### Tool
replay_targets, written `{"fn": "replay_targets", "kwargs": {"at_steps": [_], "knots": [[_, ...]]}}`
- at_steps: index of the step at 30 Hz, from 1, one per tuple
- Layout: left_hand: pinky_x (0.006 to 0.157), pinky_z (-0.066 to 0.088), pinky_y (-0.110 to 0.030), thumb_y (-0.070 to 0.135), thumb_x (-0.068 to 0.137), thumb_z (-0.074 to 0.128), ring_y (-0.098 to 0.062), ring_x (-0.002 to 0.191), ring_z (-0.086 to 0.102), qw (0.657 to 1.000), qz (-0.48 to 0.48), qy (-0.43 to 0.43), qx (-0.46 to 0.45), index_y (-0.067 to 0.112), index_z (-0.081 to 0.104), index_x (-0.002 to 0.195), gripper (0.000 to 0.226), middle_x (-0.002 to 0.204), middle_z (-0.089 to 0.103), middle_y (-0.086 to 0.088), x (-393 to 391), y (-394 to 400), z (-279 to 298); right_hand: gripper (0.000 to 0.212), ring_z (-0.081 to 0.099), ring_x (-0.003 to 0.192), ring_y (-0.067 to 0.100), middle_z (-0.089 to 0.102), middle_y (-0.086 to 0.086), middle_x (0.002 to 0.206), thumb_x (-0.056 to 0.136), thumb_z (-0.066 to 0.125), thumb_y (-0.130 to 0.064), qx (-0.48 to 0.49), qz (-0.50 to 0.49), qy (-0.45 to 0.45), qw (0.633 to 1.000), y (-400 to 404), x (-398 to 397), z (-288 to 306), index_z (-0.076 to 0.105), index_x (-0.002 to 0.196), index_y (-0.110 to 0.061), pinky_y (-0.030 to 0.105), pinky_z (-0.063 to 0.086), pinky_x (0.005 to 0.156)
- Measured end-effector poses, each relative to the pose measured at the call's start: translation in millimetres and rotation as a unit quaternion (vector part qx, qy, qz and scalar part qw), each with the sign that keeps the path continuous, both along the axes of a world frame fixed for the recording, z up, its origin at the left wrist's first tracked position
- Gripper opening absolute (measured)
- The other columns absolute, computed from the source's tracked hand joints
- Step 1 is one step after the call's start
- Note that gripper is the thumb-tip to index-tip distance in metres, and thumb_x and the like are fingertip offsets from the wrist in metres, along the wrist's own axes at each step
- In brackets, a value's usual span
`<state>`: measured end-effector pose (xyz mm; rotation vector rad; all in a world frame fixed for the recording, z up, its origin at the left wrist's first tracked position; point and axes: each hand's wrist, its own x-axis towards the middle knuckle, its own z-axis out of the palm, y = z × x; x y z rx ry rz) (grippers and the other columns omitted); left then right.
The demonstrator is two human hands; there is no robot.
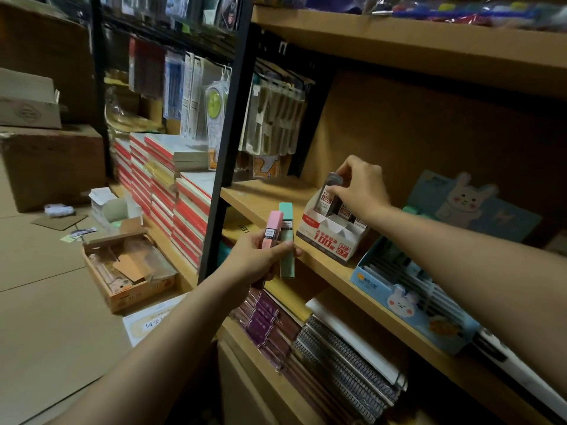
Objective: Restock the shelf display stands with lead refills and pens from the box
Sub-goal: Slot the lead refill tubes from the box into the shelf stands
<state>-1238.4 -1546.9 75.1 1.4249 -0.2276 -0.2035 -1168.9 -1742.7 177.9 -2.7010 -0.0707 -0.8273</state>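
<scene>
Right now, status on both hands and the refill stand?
Right hand pinching dark lead refill case over red-white display stand. Left hand holding pink case and green case. Nothing blocking.

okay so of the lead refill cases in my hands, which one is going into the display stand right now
The dark grey case, pinched by your right hand over the white and red stand. The pink case and mint green case are in your left hand, short of the shelf.

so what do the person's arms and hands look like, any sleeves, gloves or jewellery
Both forearms are bare as far as the frame shows, with no sleeve in view. The left hand and the right hand wear no gloves. No watch, bracelet or ring is visible on either wrist or on the fingers that show. The dim light leaves small details hard to tell.
</scene>
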Motion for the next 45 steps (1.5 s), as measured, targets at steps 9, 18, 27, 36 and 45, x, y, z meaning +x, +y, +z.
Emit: {"fn": "replay_targets", "kwargs": {"at_steps": [9, 18, 27, 36, 45], "knots": [[0.046, 0.041, -0.014, 0.02, 0.094, 0.06, 0.005, 0.052, 0.056, 0.999, -0.031, -0.022, -0.001, 0.011, 0.063, 0.113, 0.022, 0.087, 0.074, 0.003, -2, -8, -5, 0.013, 0.058, 0.101, 0.023, 0.058, 0.006, 0.111, 0.091, 0.066, -0.024, -0.022, -0.019, 0.011, 1.0, 1, 0, -4, 0.071, 0.101, -0.015, 0.049, 0.053, 0.088], [0.048, 0.043, -0.011, 0.022, 0.093, 0.061, 0.003, 0.061, 0.063, 0.991, -0.115, -0.04, -0.048, 0.018, 0.062, 0.117, 0.024, 0.102, 0.074, -0.004, -12, -23, 6, 0.03, 0.066, 0.084, 0.003, 0.067, -0.008, 0.103, 0.095, 0.06, -0.033, 0.086, 0.142, 0.106, 0.98, 6, -79, -20, 0.061, 0.124, -0.029, 0.018, 0.055, 0.067], [0.051, 0.042, -0.018, 0.033, 0.093, 0.06, -0.007, 0.062, 0.052, 0.982, -0.184, -0.008, -0.05, 0.02, 0.056, 0.122, 0.032, 0.076, 0.057, 0.002, -27, -67, 7, 0.015, 0.072, 0.069, 0.015, 0.07, 0.002, 0.091, 0.086, 0.073, -0.017, 0.122, 0.02, 0.017, 0.992, -71, -124, 38, 0.065, 0.098, -0.019, 0.038, 0.062, 0.067], [0.057, 0.039, -0.026, 0.014, 0.101, 0.043, -0.025, 0.075, 0.051, 0.989, -0.145, 0.035, -0.021, 0.013, 0.055, 0.121, 0.023, 0.098, 0.053, -0.021, -23, -63, -9, 0.019, 0.064, 0.076, 0.014, 0.067, 0.006, 0.091, 0.085, 0.072, -0.021, -0.037, -0.083, -0.012, 0.996, -107, -117, 26, 0.065, 0.1, -0.013, 0.022, 0.053, 0.063], [0.048, 0.043, -0.018, 0.016, 0.1, 0.047, -0.013, 0.066, 0.054, 0.988, -0.144, 0.042, -0.029, 0.023, 0.06, 0.115, 0.021, 0.094, 0.057, -0.011, -21, -62, -14, 0.014, 0.064, 0.072, 0.01, 0.067, -0.002, 0.083, 0.084, 0.074, -0.02, -0.045, -0.044, -0.033, 0.997, -98, -108, 11, 0.065, 0.094, -0.017, 0.021, 0.053, 0.061]]}}
